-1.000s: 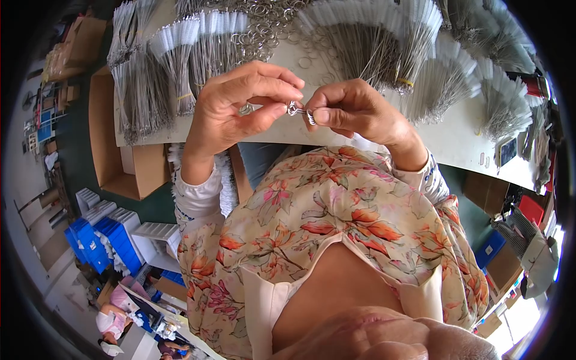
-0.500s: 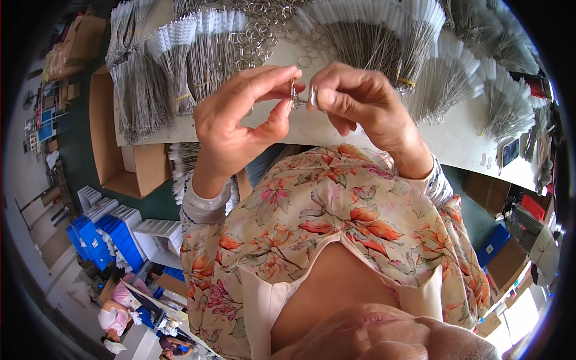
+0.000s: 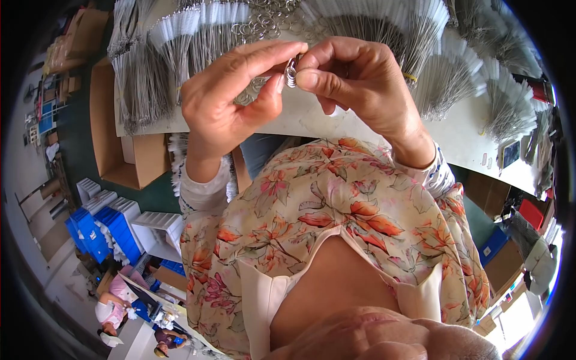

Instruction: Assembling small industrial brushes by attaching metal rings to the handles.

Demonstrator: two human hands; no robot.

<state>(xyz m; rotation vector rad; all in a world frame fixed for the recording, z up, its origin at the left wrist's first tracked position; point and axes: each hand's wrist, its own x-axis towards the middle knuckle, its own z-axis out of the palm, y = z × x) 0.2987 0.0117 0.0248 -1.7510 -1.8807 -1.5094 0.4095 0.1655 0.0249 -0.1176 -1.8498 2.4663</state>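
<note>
Both my hands meet above the near edge of the table, around a small shiny metal split ring [image 3: 291, 73] with several loops bunched on it. My left hand [image 3: 227, 99] curls round it from the left, index fingertip at its top and thumb close to its lower side. From the right, my right hand [image 3: 366, 81] pinches at the same ring between thumb and bent index finger. The fingers hide part of it. Just beyond lies a pile of loose metal rings [image 3: 264, 25]. Bundles of thin wire-handled brushes with white bristles [image 3: 207, 36] flank the pile.
More brush bundles [image 3: 447, 81] cover the right side of the white table [image 3: 336, 125]. A small dark device [image 3: 511, 154] lies at its right edge. An open cardboard box [image 3: 135, 162] and blue and white bins [image 3: 120, 231] stand at left. Other people [image 3: 114, 309] are at lower left.
Both hands have moved slightly up and away from me, and closer together. The bunched loops, which were partly apart between the hands, now hang together at the right fingertips.
</note>
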